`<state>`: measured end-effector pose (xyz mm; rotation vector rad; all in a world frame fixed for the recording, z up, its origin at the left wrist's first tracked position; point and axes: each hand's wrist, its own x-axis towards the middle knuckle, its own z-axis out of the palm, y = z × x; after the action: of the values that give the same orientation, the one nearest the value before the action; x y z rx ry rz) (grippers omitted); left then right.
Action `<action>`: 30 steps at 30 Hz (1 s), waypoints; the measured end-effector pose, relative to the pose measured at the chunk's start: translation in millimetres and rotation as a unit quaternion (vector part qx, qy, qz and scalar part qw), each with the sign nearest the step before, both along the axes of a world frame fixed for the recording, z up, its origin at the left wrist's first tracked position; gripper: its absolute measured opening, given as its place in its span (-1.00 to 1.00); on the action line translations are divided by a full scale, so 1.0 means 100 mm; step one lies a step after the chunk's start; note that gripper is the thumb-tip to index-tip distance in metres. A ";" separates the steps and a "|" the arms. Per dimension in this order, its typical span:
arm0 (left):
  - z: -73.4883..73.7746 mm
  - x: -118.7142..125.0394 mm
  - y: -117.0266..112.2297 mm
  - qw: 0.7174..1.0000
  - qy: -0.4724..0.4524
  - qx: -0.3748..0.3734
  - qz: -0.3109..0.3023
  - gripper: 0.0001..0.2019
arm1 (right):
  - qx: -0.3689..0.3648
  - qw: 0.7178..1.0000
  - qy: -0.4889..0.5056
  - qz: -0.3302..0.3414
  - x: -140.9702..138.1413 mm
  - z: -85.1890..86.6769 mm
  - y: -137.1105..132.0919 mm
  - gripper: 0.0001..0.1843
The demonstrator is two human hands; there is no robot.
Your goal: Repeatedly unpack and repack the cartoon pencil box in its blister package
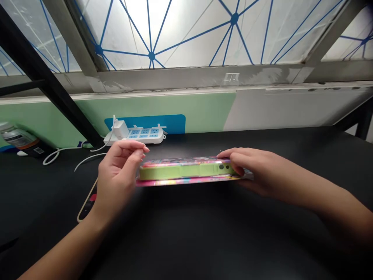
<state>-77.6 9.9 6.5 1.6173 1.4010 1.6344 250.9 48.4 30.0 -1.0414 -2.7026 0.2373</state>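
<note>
now the right hand (250, 169) grips one end of the green case pack (186, 171); the left hand (118, 175) hovers open at the opposite end.

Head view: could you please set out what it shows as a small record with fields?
Surface: black table
Held thing: green case on a pink printed card, seen edge-on
Right hand: fingers closed over the case's right end
Left hand: at the case's left end, fingers curled; contact unclear
Behind: white power strip with charger plugged in, white cable
Far left: bottle
By left wrist: flat beige-rimmed item
</note>
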 end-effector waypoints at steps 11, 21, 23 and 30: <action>-0.20 -0.03 0.04 0.844 0.507 -0.068 -0.159 -0.42 | 0.098 0.989 -0.105 0.033 -0.27 -0.19 -0.20 -0.86; -0.30 -0.05 0.11 0.860 0.481 -0.068 -0.155 -0.33 | -0.007 1.000 0.003 -0.017 -0.11 -0.15 0.02 -0.53; -0.29 -0.04 0.09 0.865 0.481 -0.031 -0.143 -0.30 | -0.005 0.999 0.015 -0.047 -0.04 -0.18 0.12 -0.23; -0.24 0.03 -0.02 0.840 0.531 0.092 -0.059 -0.19 | -0.076 0.990 0.058 -0.106 0.05 -0.19 0.26 -0.14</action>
<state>-74.6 7.7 -17.4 2.8806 1.5305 0.7404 256.1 74.6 11.2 -1.3054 -2.4781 0.4539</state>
